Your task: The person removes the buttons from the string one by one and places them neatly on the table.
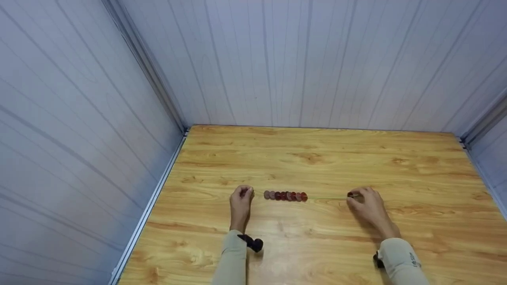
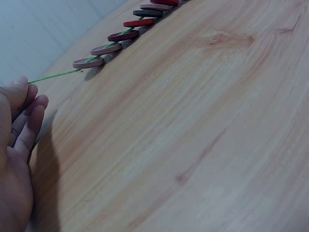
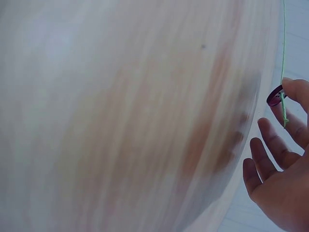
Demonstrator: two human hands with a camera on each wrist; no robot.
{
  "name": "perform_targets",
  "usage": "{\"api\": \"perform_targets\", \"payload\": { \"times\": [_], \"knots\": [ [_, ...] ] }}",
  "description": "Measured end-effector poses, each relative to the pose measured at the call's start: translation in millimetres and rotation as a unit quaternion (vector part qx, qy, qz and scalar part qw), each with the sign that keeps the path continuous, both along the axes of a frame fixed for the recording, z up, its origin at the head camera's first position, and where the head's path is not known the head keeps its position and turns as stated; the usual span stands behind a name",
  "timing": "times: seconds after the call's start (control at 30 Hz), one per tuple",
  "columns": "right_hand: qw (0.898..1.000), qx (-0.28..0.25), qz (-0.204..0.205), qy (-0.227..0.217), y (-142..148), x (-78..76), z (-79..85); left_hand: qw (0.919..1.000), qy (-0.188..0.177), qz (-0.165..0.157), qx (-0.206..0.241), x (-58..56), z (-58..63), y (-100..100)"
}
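The left hand (image 1: 241, 202) pinches a thin green string (image 2: 55, 75) between thumb and forefinger. Right of those fingertips — apart from them — round, flat buttons (image 1: 285, 196), mauve to red, sit threaded in a row over the wood-grained table (image 1: 309, 158). Farther right, the right hand (image 1: 370, 204) grips a glossy dark purple button (image 3: 274, 98) between thumb and forefinger, string passing through it, other fingers loosely curved.
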State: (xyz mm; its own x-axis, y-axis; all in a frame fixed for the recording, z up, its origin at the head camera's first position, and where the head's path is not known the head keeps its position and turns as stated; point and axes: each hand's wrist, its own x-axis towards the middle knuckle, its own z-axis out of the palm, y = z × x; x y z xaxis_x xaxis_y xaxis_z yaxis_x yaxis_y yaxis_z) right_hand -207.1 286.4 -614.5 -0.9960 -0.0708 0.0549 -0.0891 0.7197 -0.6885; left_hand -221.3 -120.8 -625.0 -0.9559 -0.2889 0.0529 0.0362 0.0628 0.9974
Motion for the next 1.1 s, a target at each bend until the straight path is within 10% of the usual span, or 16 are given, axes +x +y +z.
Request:
{"api": "perform_targets", "payload": {
  "times": [0.63,1.1],
  "knots": [
    [1.0,0.001,0.003,-0.013,2,-0.4,0.6,0.999,0.006,-0.008,-0.043,10.7,18.5,2],
    [1.0,0.002,-0.002,-0.001,6,-0.6,0.6,0.9991,0.001,0.018,-0.037,-5.4,-17.4,-4]
  ]
}}
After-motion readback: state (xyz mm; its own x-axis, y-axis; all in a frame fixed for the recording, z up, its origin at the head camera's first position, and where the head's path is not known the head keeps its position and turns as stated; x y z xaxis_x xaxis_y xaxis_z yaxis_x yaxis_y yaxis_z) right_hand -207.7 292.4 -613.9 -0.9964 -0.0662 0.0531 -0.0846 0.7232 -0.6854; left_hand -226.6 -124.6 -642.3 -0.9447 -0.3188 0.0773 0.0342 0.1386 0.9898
